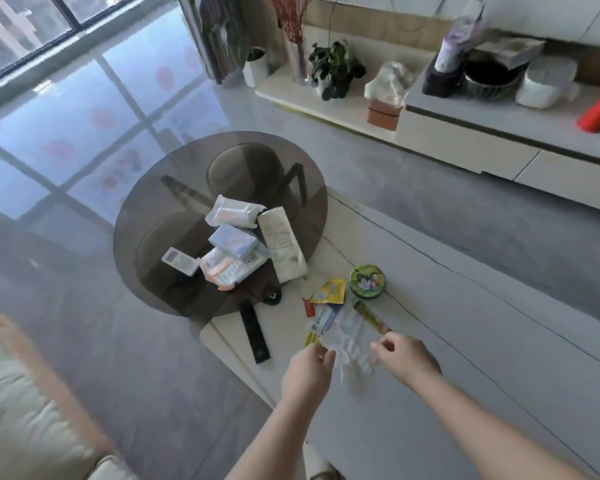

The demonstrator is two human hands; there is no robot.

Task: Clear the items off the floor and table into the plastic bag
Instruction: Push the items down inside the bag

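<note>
Two surfaces meet below you: a pale marble-look coffee table (465,341) and, joined at its far-left end, a round smoked-glass tabletop (146,202), both standing on a glossy grey tiled floor (84,116) that mirrors the window. Along the far wall runs a low cream cabinet (465,147) bearing potted plants, a dark bowl and a red bottle. On the glass lies a heap of white and blue soft packets (236,240) with a long white pouch (283,249) beside it. On the marble sit a black remote control (253,334), a round green tin (367,281) and a yellow wrapper (329,292). Nearest you, your left hand (309,370) and right hand (407,355) each pinch an edge of the thin clear plastic bag (349,336), fingers curled on it, held just above scattered sachets on the marble.
</note>
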